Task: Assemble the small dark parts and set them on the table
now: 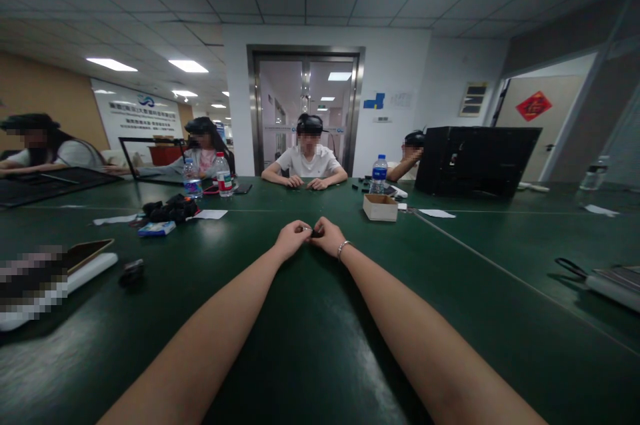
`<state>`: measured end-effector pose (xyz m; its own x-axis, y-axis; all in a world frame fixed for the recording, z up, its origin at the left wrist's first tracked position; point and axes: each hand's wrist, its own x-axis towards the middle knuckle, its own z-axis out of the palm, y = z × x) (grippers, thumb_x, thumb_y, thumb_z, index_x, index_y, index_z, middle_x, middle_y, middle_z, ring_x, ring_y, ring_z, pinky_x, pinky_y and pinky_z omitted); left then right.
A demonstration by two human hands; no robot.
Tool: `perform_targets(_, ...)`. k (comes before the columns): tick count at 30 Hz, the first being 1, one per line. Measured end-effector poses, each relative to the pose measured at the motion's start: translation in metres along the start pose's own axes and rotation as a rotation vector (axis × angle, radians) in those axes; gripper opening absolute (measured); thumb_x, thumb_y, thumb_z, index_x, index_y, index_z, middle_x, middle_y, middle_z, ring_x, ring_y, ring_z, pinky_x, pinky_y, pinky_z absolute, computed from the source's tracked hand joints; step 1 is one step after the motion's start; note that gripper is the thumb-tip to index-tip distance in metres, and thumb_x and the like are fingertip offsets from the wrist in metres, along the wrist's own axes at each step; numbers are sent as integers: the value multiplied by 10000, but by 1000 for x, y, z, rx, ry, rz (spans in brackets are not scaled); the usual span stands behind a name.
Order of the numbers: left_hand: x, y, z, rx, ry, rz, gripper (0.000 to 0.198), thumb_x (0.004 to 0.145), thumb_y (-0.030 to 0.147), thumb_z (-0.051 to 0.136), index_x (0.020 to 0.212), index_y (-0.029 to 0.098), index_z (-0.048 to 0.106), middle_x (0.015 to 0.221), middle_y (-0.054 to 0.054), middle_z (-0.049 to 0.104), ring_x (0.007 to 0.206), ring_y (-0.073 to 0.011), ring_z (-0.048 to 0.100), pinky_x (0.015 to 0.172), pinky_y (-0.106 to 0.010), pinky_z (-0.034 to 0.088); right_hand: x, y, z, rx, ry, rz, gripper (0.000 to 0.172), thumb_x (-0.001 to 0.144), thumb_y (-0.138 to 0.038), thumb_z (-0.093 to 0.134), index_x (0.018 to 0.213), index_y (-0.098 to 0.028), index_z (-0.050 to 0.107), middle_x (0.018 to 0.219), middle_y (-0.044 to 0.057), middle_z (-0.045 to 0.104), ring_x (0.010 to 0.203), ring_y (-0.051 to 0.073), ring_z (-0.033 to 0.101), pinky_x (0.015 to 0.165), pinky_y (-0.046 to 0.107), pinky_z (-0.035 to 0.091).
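Both my arms reach forward over the dark green table [300,358], and the hands meet near its middle. My left hand [293,239] is closed, thumb and fingers pinched at a small dark piece [315,234]. From the other side my right hand [328,237], with a bracelet [343,250] at the wrist, pinches the same dark piece. The piece is too small and too covered by fingers to name. Beyond my hands, a small open cardboard box [380,211] stands to the right.
Left of my arms lie a small dark object [131,272], a blue-and-white packet [157,228] and a black bundle [171,210]. Bottles [224,175] stand farther back. A black box-like case [477,162] is at back right. Several people sit around the table, one directly opposite [309,158].
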<state>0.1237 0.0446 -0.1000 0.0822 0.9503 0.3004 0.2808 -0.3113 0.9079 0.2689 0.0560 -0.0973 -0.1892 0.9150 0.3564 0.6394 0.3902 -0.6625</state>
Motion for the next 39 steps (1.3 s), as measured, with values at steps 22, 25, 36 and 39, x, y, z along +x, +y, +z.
perform_targets(22, 6, -2, -3, -124, 10, -121, 70, 706, 187, 584, 698, 136, 536, 528, 15, 563, 476, -72, 519, 494, -192, 405, 2, -5, 2, 14, 69, -95, 279, 635, -164, 623, 910, -185, 666, 833, 26, 577, 706, 128, 538, 720, 284, 467)
perform_targets(25, 7, -4, -4, -148, 4, -116, 98, 694, 199, 610, 715, 131, 543, 548, 9, 572, 482, -72, 520, 505, -196, 409, 5, -4, 4, 301, -54, 42, 291, 689, -107, 550, 954, -175, 648, 754, 12, 596, 589, 93, 538, 648, 264, 501)
perform_targets(36, 0, 4, -7, -256, -18, -145, 171, 642, 189, 676, 751, 112, 569, 585, 5, 586, 522, -71, 544, 547, -199, 417, 7, 3, 1, 913, -66, 256, 273, 718, -7, 556, 960, -130, 585, 802, 27, 585, 505, 58, 576, 547, 231, 539)
perform_targets(39, 0, 3, -8, -241, -31, -129, 185, 637, 192, 678, 764, 113, 570, 565, 10, 578, 501, -67, 523, 548, -204, 414, 6, 3, 0, 945, -99, 251, 216, 719, 15, 550, 885, -114, 599, 770, 26, 589, 519, 67, 592, 553, 221, 541)
